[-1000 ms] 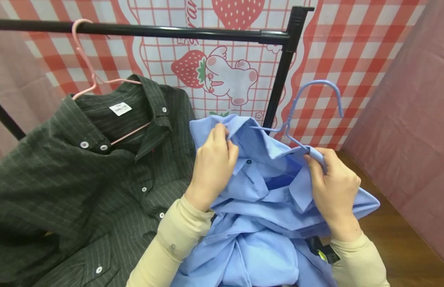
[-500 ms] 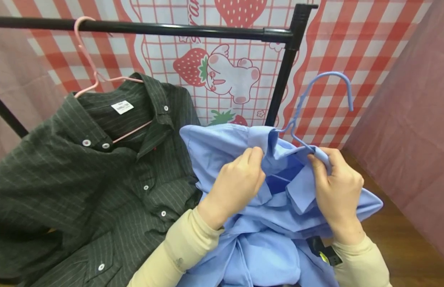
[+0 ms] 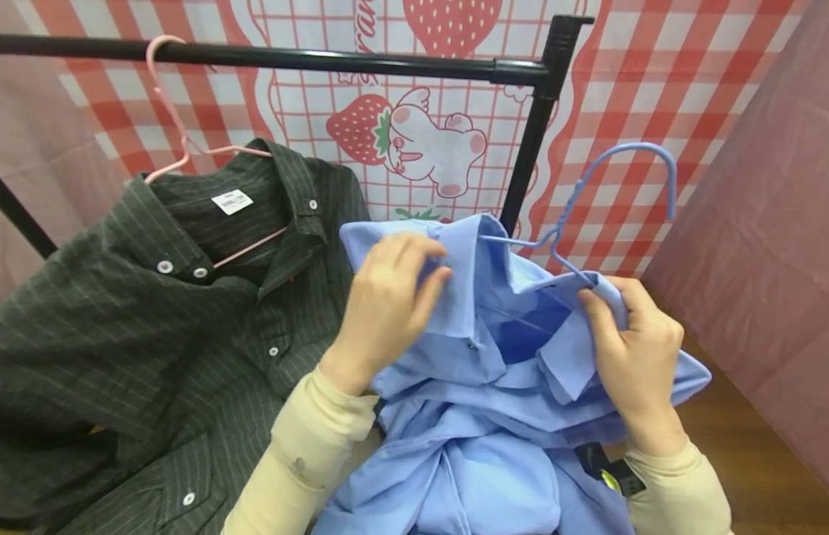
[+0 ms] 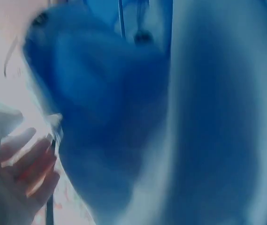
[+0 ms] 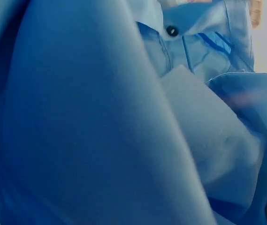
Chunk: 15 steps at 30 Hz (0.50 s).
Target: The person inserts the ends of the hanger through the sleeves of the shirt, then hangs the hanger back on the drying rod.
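Note:
A light blue shirt [image 3: 494, 475] hangs in loose folds on a blue wire hanger [image 3: 563, 215], whose hook stands up bare at the right. My right hand [image 3: 638, 357] pinches the right side of its collar near the hanger's neck, thumb in front. Beside the left collar flap [image 3: 459, 290], which stands partly turned up, is my left hand [image 3: 386, 305] with fingers and thumb parted. In the left wrist view the left hand [image 4: 25, 173] shows spread fingers next to blue cloth. Blue cloth fills most of the right wrist view, with a dark button [image 5: 172, 31] at the top.
A dark striped shirt [image 3: 207, 386] hangs at the left on a pink hanger [image 3: 166, 111], hooked over a black rail [image 3: 354, 63]. The rail's upright post [image 3: 537, 134] stands behind the blue shirt. A checked strawberry cloth [image 3: 688, 89] covers the back.
My left hand moved right along the collar, then back left and let go of it; the left flap now stands up. My right hand keeps its grip, and the hanger hook has shifted right.

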Available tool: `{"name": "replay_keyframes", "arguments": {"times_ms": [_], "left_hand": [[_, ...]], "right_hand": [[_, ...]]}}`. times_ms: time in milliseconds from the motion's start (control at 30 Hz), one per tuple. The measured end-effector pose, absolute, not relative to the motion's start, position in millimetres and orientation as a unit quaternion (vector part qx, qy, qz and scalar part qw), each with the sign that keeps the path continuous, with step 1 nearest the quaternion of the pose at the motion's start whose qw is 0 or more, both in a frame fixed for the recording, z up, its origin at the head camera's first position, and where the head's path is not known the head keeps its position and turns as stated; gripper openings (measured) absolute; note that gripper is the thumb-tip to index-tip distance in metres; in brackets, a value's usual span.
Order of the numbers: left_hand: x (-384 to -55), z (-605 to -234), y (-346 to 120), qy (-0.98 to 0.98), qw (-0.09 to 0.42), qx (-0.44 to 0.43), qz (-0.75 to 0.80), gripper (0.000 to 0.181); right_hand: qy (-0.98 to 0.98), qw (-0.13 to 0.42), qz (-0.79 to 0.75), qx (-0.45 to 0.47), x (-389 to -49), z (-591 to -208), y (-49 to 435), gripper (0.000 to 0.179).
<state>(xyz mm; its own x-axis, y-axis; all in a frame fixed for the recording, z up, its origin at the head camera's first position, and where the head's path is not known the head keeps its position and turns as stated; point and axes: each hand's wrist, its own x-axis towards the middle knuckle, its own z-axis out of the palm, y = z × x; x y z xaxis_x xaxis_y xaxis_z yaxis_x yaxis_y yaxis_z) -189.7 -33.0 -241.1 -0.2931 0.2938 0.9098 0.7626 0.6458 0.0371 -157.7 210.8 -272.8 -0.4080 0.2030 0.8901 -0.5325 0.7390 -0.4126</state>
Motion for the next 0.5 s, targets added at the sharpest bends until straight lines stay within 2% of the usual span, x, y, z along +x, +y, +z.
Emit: {"name": "replay_keyframes", "arguments": {"times_ms": [100,200,367,500], "left_hand": [[-201.7,-233.6,-54.8,-0.772,0.491,-0.289,-0.283,0.035],[-212.9,-229.7,-75.8,-0.799,0.454,-0.252,-0.304,0.048],[-225.6,-231.9,-98.7,-0.838,0.345,-0.229,-0.356,0.039],[-230.4,-239.4,-107.7,-0.822,0.297,-0.251,-0.417,0.034]], "right_hand": [[-0.758,0.534,0.357,0.114,-158.7,-272.6,211.8,0.015],[-0.753,0.537,0.362,0.121,-159.2,-273.0,212.3,0.014],[-0.733,0.552,0.380,0.117,-160.0,-273.5,213.3,0.016],[-0.718,0.563,0.395,0.109,-160.4,-273.2,215.6,0.016]]}}
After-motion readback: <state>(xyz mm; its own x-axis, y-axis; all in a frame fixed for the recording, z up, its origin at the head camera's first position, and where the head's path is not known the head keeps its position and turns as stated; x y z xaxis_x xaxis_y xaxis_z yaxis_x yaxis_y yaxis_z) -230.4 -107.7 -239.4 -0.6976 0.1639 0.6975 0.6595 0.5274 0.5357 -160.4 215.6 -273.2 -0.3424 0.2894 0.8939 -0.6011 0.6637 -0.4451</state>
